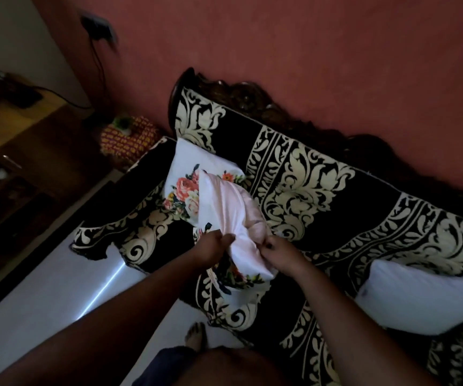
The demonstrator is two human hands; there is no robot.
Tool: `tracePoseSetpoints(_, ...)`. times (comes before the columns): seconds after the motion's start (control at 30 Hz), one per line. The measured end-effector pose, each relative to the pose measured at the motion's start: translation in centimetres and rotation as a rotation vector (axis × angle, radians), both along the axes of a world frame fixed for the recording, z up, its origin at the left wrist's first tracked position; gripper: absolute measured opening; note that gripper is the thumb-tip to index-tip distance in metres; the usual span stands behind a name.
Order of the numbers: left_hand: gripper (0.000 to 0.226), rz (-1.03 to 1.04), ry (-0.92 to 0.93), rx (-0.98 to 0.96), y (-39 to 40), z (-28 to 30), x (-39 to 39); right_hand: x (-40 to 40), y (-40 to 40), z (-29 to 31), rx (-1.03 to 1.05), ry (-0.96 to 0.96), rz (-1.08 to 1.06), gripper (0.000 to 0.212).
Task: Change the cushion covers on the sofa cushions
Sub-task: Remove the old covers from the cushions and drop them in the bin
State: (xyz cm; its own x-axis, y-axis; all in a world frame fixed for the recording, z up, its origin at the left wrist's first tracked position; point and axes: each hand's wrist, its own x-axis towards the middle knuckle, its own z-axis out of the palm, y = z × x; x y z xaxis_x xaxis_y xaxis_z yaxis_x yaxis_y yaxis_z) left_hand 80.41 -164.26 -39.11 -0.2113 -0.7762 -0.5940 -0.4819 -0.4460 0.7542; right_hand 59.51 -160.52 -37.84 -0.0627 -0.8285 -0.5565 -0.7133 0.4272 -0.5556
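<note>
Both hands, left hand (210, 246) and right hand (276, 253), are grasping the floral cushion cover (185, 188), fingers pinching its open edge apart; the pink cushion (233, 207) is emerging between them, over the sofa (322, 196).

- A reddish wall (308, 51) rises behind the seat.
- A dark wall socket (96, 25) sits on it at upper left, with a cable (99, 68) hanging down.
- A yellow-and-red patterned bag (127, 140) stands on the pale floor (43, 288).
- A wooden cabinet (10, 151) fills the left edge.
</note>
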Motion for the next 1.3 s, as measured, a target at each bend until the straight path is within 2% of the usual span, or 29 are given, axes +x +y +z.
tracePoseSetpoints(0.1, 0.036, -0.036, 0.013, -0.070, 0.2, 3.9, 0.1, 0.9, -0.8, 1.3, -0.069, -0.043, 0.038, 0.025)
tracePoseSetpoints(0.2, 0.046, -0.069, -0.073, -0.188, 0.5, 6.0, 0.1, 2.0, -1.1, 2.2, -0.168, -0.251, -0.159, 0.023)
tracePoseSetpoints(0.27, 0.061, -0.109, -0.260, -0.252, 1.0, 6.5, 0.5, 2.6, -1.4, 2.4, -0.229, -0.371, -0.310, 0.021)
tracePoseSetpoints(0.3, 0.061, -0.146, -0.374, -0.283, 1.3, 6.2, 0.7, 2.9, -1.6, 2.3, -0.252, -0.407, -0.352, 0.020)
tracePoseSetpoints(0.4, 0.049, -0.242, -0.545, -0.372, 1.8, 5.1, 1.7, 3.3, -1.9, 2.1, -0.271, -0.489, -0.450, 0.021)
tracePoseSetpoints(0.53, 0.035, -0.315, -0.601, -0.455, 2.9, 3.7, 2.1, 2.1, -1.8, 1.7, -0.286, -0.459, -0.560, 0.028)
tracePoseSetpoints(0.67, 0.025, -0.363, -0.679, -0.382, 4.5, 1.8, 2.4, 0.4, -1.5, 0.9, -0.329, -0.415, -0.625, 0.026)
tracePoseSetpoints(0.83, 0.029, -0.472, -0.748, -0.234, 5.3, 0.7, 2.6, 2.2, 0.3, 0.3, -0.384, -0.391, -0.529, 0.028)
tracePoseSetpoints(1.0, 0.028, -0.466, -0.705, -0.317, 3.8, 2.3, 1.3, 0.4, 0.4, 1.1, -0.406, -0.416, -0.624, 0.022)
tracePoseSetpoints(1.1, 0.043, -0.234, -0.449, -0.403, 3.4, 3.1, 0.3, -0.6, -0.4, 2.3, -0.434, -0.440, -0.619, 0.025)
tracePoseSetpoints(1.17, 0.050, -0.112, -0.320, -0.555, 3.4, 3.9, -0.6, -0.9, -1.2, 2.9, -0.452, -0.423, -0.635, 0.023)
tracePoseSetpoints(1.23, 0.049, -0.161, -0.302, -0.805, 4.1, 4.3, -1.5, -0.9, -1.9, 3.4, -0.464, -0.405, -0.648, 0.024)
tracePoseSetpoints(1.3, 0.048, -0.244, -0.362, -0.980, 4.8, 4.4, -2.2, -0.9, -2.5, 4.0, -0.467, -0.384, -0.657, 0.023)
